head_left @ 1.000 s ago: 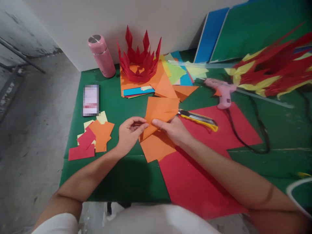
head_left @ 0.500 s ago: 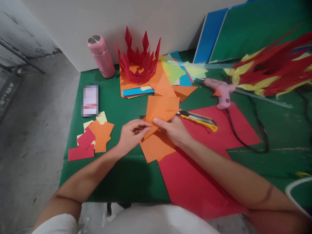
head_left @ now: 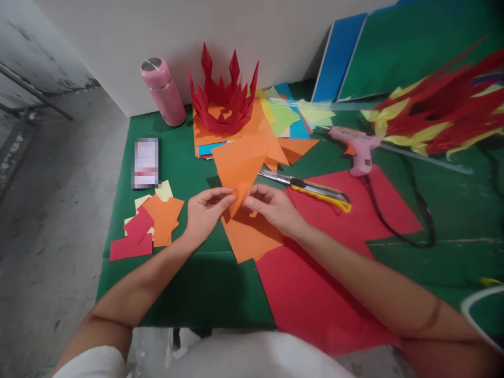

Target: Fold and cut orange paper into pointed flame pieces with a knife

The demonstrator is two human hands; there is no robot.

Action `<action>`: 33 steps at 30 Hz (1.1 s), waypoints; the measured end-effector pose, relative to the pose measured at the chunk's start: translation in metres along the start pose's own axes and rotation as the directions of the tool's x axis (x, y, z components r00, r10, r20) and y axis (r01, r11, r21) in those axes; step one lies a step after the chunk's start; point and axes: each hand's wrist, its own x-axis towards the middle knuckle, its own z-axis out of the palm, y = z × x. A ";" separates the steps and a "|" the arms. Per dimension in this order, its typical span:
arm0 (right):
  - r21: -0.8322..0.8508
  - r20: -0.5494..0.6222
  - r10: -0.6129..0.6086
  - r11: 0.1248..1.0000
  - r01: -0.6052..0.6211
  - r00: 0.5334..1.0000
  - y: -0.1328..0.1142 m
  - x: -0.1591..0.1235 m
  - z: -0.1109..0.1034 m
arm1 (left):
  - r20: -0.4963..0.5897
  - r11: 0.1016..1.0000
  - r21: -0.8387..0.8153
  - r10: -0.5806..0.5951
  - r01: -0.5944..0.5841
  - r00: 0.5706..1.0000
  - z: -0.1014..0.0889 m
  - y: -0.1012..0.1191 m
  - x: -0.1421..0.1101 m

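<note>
Both of my hands pinch the lower corner of a folded orange paper (head_left: 240, 165), which stands up off the green table (head_left: 197, 294). My left hand (head_left: 205, 212) grips it from the left with thumb and fingers closed. My right hand (head_left: 271, 207) grips it from the right. Under my hands lies another orange sheet (head_left: 250, 239), partly over a large red sheet (head_left: 315, 289). A yellow utility knife (head_left: 311, 189) lies just right of the held paper, its blade end showing.
A red folded paper crown (head_left: 224, 100) sits on a stack of coloured sheets (head_left: 275, 118) at the back. A pink bottle (head_left: 163, 92), a phone (head_left: 146, 161), paper scraps (head_left: 151, 223), a pink glue gun (head_left: 360, 149) with black cord, and red-yellow paper feathers (head_left: 444, 113) surround the work spot.
The orange paper has been turned and lifted, its wide part now pointing up and left. Both hands shifted slightly left and closer together at its lower corner, uncovering more of the knife.
</note>
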 end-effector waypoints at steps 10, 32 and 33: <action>-0.282 0.177 -0.031 0.956 0.081 0.984 -0.002 -0.003 0.000 | -0.030 0.999 0.044 -0.030 0.031 0.999 0.004 0.005 -0.004; -0.236 0.237 0.094 0.971 -0.037 0.967 -0.006 -0.001 -0.001 | -0.061 0.996 0.087 -0.010 0.015 0.998 0.006 0.010 -0.004; -0.241 0.234 0.095 0.970 -0.037 0.968 -0.006 -0.001 -0.001 | -0.068 0.996 0.083 -0.011 0.017 0.998 0.006 0.010 -0.004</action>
